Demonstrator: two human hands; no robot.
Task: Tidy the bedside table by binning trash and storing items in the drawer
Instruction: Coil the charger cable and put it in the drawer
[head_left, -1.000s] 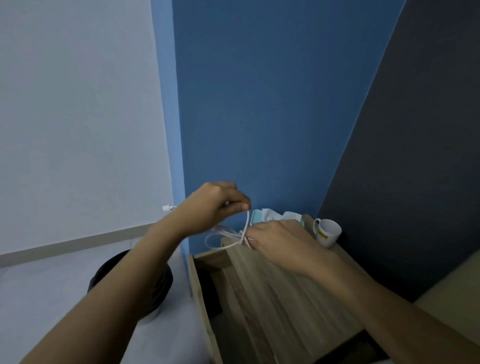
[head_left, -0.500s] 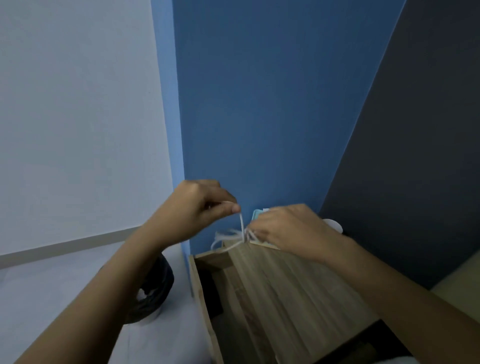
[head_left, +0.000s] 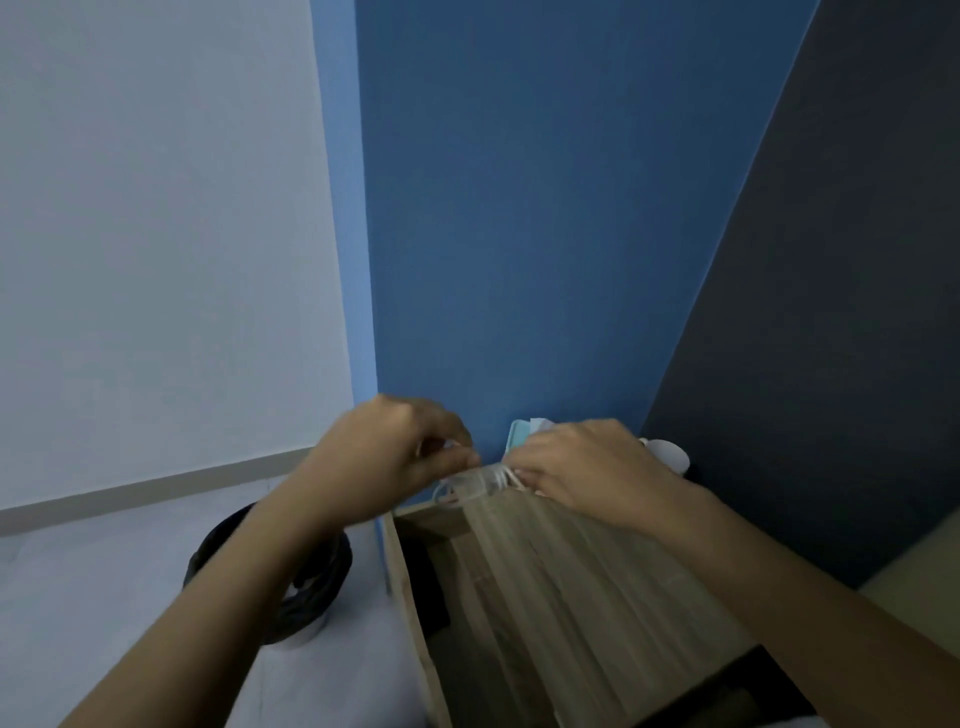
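Both hands work a coiled white cable at the far edge of the wooden bedside table. My left hand pinches one end of the cable between thumb and fingers. My right hand grips the coil where the strands bunch together. Behind my right hand lies a light blue face mask, mostly hidden. A white mug peeks out at the table's back right corner. The drawer stands pulled out on the table's left side, its inside dark.
A bin lined with a black bag stands on the pale floor left of the table, partly behind my left forearm. A blue wall rises right behind the table, and a dark headboard borders it on the right.
My left hand has dropped lower and closer to my right hand, so the upright strand of cable between them is gone. The coil now lies flatter at the table edge.
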